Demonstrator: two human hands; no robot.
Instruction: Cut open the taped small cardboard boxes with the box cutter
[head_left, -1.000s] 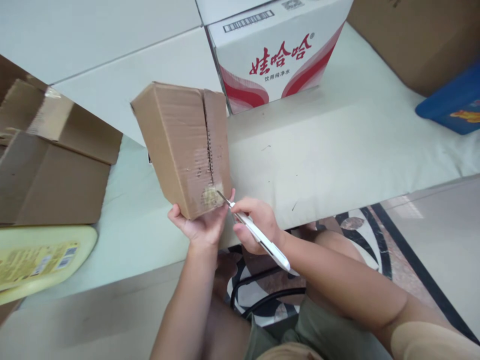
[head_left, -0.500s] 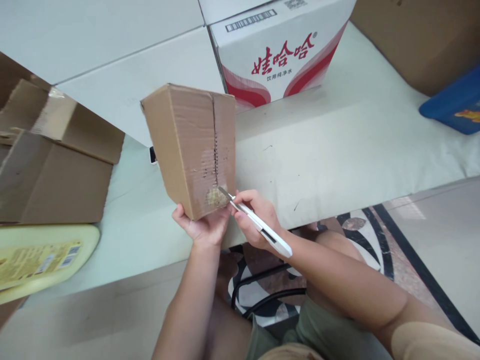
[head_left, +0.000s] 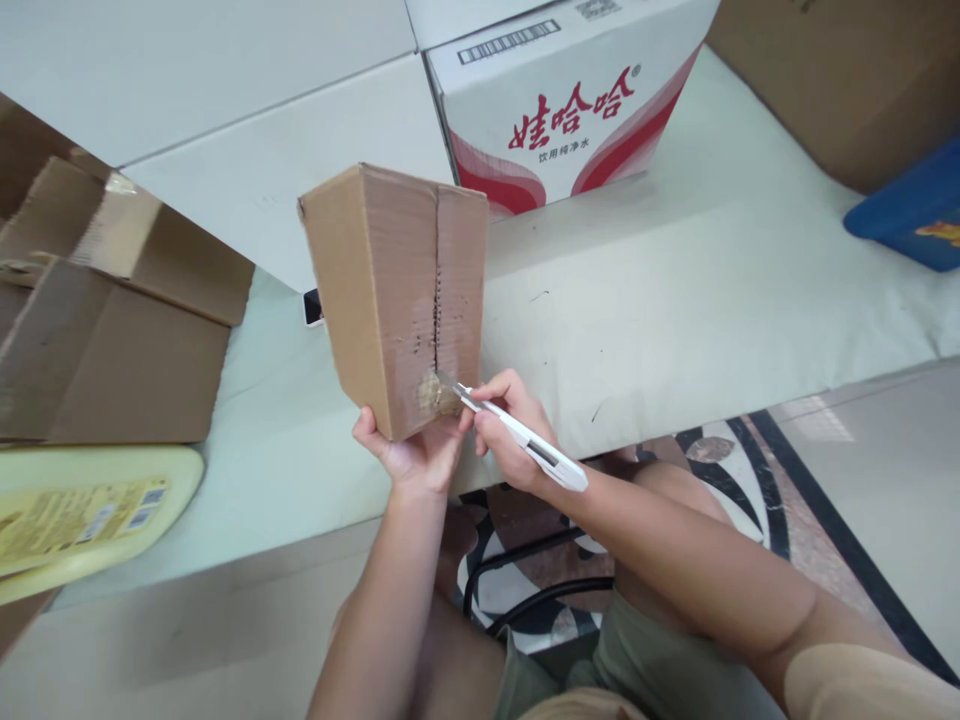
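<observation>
A small brown cardboard box (head_left: 409,290) is tilted up over the pale table, its taped seam facing me. My left hand (head_left: 412,450) grips the box's lower end from below, thumb on the left side; its other fingers are partly hidden. In my right hand (head_left: 514,430) is a white utility knife (head_left: 529,440), held like a pen with the blade out. The blade tip touches the seam near the lower end, beside a rough yellowish patch. Above that point, the tape along the seam shows a row of small punctures.
White cartons with red print (head_left: 562,130) stand behind the box. Brown cardboard boxes (head_left: 150,350) and a pale yellow container (head_left: 97,510) lie at the left. A blue container (head_left: 911,210) stands at the right on the pale table cover (head_left: 712,280). A small dark-screened device (head_left: 312,307) shows behind the box.
The cardboard box has shifted slightly right and turned a little, showing more of its left side. The knife tip stays at the lower part of the seam.
</observation>
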